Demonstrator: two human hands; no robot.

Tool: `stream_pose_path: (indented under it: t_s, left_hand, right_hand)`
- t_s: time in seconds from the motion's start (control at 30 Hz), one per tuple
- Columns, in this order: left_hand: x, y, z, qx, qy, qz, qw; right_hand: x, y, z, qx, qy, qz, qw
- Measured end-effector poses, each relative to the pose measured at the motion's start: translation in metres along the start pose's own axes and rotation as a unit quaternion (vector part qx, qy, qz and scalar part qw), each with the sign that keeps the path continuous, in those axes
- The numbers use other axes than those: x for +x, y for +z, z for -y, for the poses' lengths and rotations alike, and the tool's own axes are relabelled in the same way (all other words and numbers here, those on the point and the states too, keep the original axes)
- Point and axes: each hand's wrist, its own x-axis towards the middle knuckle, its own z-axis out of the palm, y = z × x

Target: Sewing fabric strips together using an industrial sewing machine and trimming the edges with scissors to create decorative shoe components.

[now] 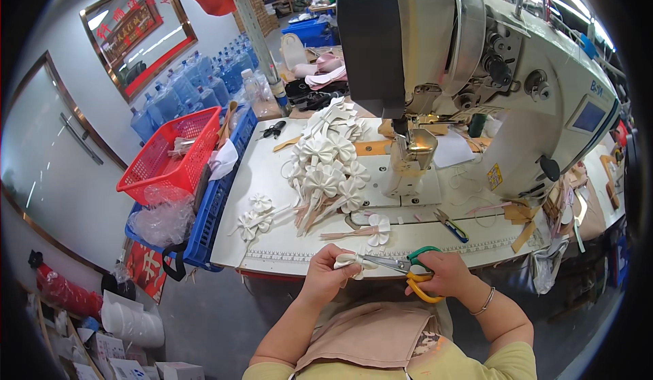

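white bow: the small white bow (pixel 350 261) is at the left hand's fingertips, over the table's front edge, its right side up against the blades.
left hand: the left hand (pixel 326 271) is closed in a pinch, thumb and fingers gripping the bow.
right hand: the right hand (pixel 443 274) curls round the green-and-orange handles of the scissors (pixel 393 264); handles are spread, blades look slightly parted. whether they bite any material cannot be told.
cutting note: best done, in judgement, with the bow pinched firmly behind the cut, the strip drawn taut, and only the blade tips used in short snips, clear of the folds.
risk: left fingertips sit close to the tips; a slip could nick skin or a loop.
table: on the white table (pixel 262 169), a heap of white bows (pixel 320 162) stands beyond the left hand, a smaller cluster (pixel 255 223) to its left, and one loose bow (pixel 379 232) with tan strips just past the blades.
sewing machine: the large sewing machine (pixel 564 74) fills the far right side; spare snips (pixel 452 227) lie before it.
left side: red basket (pixel 143 176) in a blue crate (pixel 207 234).
obstruction: nothing visible between scissors and bow; the loose bow limits forward reach slightly.
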Motion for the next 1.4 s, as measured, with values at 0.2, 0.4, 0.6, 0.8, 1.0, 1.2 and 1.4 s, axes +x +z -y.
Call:
stream_pose_path:
  t_s: [0.2,0.4,0.6,0.8,1.0,1.2,1.4]
  left_hand:
    - [-0.003,0.003,0.002,0.004,-0.008,0.001,1.0]
    - [-0.003,-0.004,-0.003,-0.01,-0.04,0.014,0.999]
    - [0.014,-0.074,-0.053,0.092,0.126,-0.089,0.984]
    - [0.022,-0.116,-0.079,0.528,0.195,-0.342,0.753]
    - [0.026,-0.05,-0.035,0.614,0.298,-0.202,0.703]
    - [0.059,-0.069,-0.044,0.591,0.223,-0.179,0.755]
    - [0.134,-0.063,-0.055,0.683,-0.004,-0.073,0.726]
  right_hand:
    - [0.0,0.0,0.002,-0.007,0.013,0.002,1.0]
    - [-0.004,0.004,0.001,0.045,0.063,0.009,0.997]
    - [0.0,-0.009,-0.006,0.074,0.256,-0.097,0.959]
    - [0.023,0.013,-0.014,0.054,0.211,-0.125,0.968]
    - [0.075,0.052,0.007,0.058,0.066,-0.023,0.996]
    - [0.088,0.062,0.001,-0.034,0.049,0.056,0.997]
    - [0.073,0.047,-0.003,0.049,0.248,-0.088,0.964]
